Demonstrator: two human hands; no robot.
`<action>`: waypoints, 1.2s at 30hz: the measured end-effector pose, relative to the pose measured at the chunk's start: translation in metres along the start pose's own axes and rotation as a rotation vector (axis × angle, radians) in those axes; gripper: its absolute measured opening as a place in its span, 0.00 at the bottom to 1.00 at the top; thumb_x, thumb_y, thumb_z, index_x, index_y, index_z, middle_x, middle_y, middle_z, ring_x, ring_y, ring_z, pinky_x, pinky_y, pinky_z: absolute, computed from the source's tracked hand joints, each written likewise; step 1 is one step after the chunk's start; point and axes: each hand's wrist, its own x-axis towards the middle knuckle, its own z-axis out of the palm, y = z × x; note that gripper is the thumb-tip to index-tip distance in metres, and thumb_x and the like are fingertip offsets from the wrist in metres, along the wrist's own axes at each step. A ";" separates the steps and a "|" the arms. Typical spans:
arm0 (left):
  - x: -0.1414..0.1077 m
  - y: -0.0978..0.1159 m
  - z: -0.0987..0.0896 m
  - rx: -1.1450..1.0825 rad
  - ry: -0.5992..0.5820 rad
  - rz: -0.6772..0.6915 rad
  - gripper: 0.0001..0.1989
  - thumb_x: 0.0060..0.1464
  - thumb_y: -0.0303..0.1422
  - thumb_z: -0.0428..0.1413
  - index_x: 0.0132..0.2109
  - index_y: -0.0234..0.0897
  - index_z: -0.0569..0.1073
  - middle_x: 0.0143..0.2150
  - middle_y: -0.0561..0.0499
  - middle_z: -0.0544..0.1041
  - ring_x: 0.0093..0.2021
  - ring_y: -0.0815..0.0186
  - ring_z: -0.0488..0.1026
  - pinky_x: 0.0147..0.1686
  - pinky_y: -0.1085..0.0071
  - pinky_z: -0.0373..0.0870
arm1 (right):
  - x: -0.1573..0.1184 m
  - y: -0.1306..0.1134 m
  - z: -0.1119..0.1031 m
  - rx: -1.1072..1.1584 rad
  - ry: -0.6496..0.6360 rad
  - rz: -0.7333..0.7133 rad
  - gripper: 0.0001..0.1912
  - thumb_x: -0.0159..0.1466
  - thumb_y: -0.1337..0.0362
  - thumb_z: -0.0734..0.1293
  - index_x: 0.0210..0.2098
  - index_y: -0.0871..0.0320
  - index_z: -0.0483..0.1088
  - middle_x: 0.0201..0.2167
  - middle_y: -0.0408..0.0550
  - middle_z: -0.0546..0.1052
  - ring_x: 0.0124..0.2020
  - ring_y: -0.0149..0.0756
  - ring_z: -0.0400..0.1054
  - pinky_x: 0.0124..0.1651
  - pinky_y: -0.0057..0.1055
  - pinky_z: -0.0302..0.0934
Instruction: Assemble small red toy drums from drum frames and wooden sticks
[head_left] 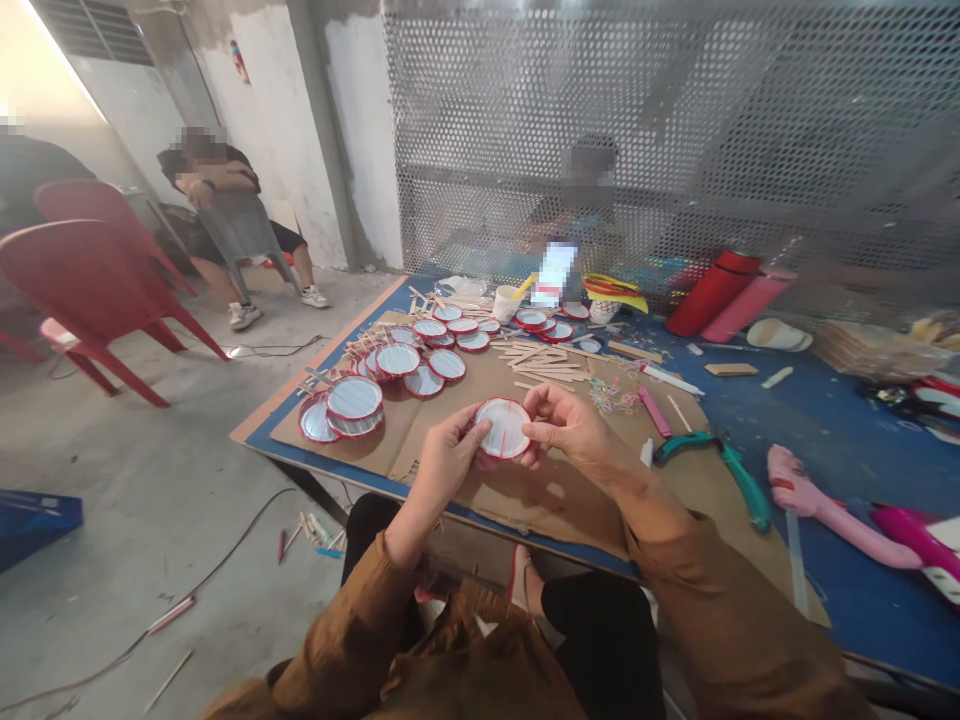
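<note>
A round white disc with a red rim (503, 428) is held up over the cardboard sheet (450, 490) near the table's front edge. My left hand (448, 455) pinches its left side, thumb on the face. On the right side, my right hand (564, 430) grips the rim between thumb and fingers. Several similar red-rimmed discs (355, 398) lie in overlapping groups to the left and behind, some with small wooden sticks at their edges. Loose flat wooden sticks (544, 362) are spread behind my right hand, beside a tangle of thin coloured bands (611, 395).
Teal-handled pliers (744, 485), a pink glue gun (817, 505) and a pink marker (655, 411) lie at the right. Farther back are a phone (555, 274), a cup (507, 303) and a red bottle (712, 292). A seated person (225, 190) is at the left, beyond red chairs (105, 290).
</note>
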 end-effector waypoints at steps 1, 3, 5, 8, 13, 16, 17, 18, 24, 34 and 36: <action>0.000 0.000 0.000 -0.007 0.003 -0.004 0.22 0.55 0.38 0.54 0.54 0.33 0.72 0.36 0.49 0.80 0.19 0.71 0.72 0.18 0.77 0.69 | 0.000 0.001 0.000 0.011 -0.002 -0.006 0.20 0.56 0.60 0.72 0.38 0.55 0.57 0.29 0.37 0.73 0.20 0.31 0.73 0.21 0.26 0.69; 0.001 -0.001 0.000 -0.015 0.005 -0.010 0.22 0.55 0.38 0.54 0.54 0.33 0.72 0.34 0.49 0.80 0.19 0.71 0.72 0.18 0.77 0.69 | 0.000 0.001 -0.001 0.030 -0.009 -0.016 0.22 0.56 0.61 0.72 0.41 0.54 0.56 0.29 0.36 0.72 0.20 0.32 0.73 0.21 0.27 0.70; 0.001 -0.002 0.000 -0.025 -0.003 -0.011 0.22 0.55 0.38 0.54 0.54 0.34 0.72 0.34 0.50 0.80 0.20 0.71 0.72 0.18 0.77 0.69 | 0.000 0.001 -0.001 0.031 -0.013 -0.017 0.22 0.56 0.62 0.72 0.43 0.53 0.56 0.29 0.36 0.72 0.20 0.32 0.73 0.21 0.27 0.70; 0.001 -0.002 0.000 -0.044 -0.014 -0.011 0.22 0.54 0.38 0.54 0.54 0.34 0.72 0.35 0.49 0.80 0.19 0.71 0.72 0.18 0.77 0.69 | -0.001 0.001 -0.001 0.008 -0.018 -0.011 0.19 0.57 0.62 0.71 0.42 0.55 0.59 0.31 0.39 0.73 0.20 0.31 0.74 0.21 0.26 0.70; 0.000 0.000 0.001 -0.055 -0.014 -0.020 0.22 0.54 0.37 0.54 0.54 0.33 0.72 0.36 0.49 0.80 0.20 0.71 0.72 0.18 0.77 0.69 | 0.000 0.001 -0.001 0.004 -0.017 -0.010 0.19 0.56 0.62 0.71 0.42 0.56 0.59 0.29 0.39 0.74 0.19 0.32 0.73 0.21 0.27 0.70; 0.000 0.001 0.001 -0.047 -0.010 -0.018 0.21 0.54 0.37 0.54 0.54 0.32 0.72 0.37 0.48 0.80 0.20 0.71 0.72 0.18 0.78 0.69 | 0.000 0.002 -0.001 0.008 -0.011 -0.002 0.19 0.56 0.62 0.72 0.41 0.56 0.59 0.29 0.39 0.74 0.19 0.32 0.73 0.21 0.27 0.70; 0.000 0.001 0.001 -0.044 -0.009 -0.019 0.21 0.54 0.37 0.54 0.54 0.32 0.72 0.37 0.48 0.80 0.20 0.71 0.72 0.18 0.78 0.69 | 0.000 0.002 -0.001 0.009 -0.010 0.000 0.19 0.56 0.62 0.72 0.41 0.57 0.59 0.29 0.39 0.74 0.19 0.32 0.73 0.21 0.27 0.70; 0.000 0.001 0.001 -0.043 -0.011 -0.020 0.22 0.54 0.37 0.54 0.54 0.33 0.72 0.37 0.48 0.80 0.20 0.72 0.72 0.18 0.77 0.69 | 0.000 0.001 -0.001 0.012 -0.008 0.001 0.20 0.56 0.62 0.72 0.41 0.57 0.59 0.29 0.39 0.74 0.19 0.32 0.73 0.21 0.27 0.70; 0.001 -0.002 0.000 -0.026 -0.018 -0.012 0.22 0.54 0.38 0.54 0.54 0.33 0.72 0.38 0.48 0.80 0.20 0.71 0.72 0.19 0.77 0.70 | 0.000 0.001 -0.001 0.016 -0.003 0.022 0.21 0.55 0.61 0.73 0.41 0.57 0.59 0.29 0.40 0.74 0.19 0.32 0.73 0.21 0.27 0.70; 0.000 -0.002 0.000 0.021 0.016 0.028 0.22 0.54 0.39 0.54 0.53 0.33 0.72 0.38 0.47 0.78 0.24 0.70 0.72 0.22 0.76 0.70 | 0.001 0.000 0.000 0.023 0.020 0.036 0.22 0.55 0.62 0.72 0.44 0.55 0.57 0.28 0.38 0.73 0.19 0.32 0.73 0.21 0.28 0.70; 0.000 -0.002 0.000 0.048 0.041 0.057 0.22 0.55 0.40 0.54 0.52 0.31 0.72 0.38 0.47 0.78 0.26 0.70 0.71 0.23 0.77 0.70 | 0.002 0.001 -0.001 0.024 0.042 0.037 0.24 0.56 0.62 0.71 0.46 0.55 0.57 0.27 0.36 0.72 0.20 0.32 0.73 0.22 0.28 0.70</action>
